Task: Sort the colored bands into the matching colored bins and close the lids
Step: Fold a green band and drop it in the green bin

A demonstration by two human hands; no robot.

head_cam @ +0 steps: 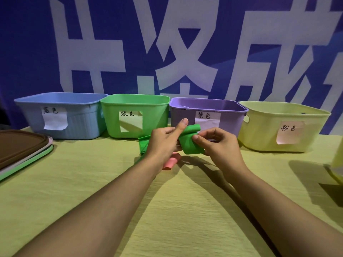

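hands hold green band | bin labels: 蓝色, 绿色, 紫色, 粉色

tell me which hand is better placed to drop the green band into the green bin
Left, probably. Both hands grip the green band, but the left hand is on the side of the green bin, just in front of its wall. The right hand sits in front of the purple bin and would need to cross over.
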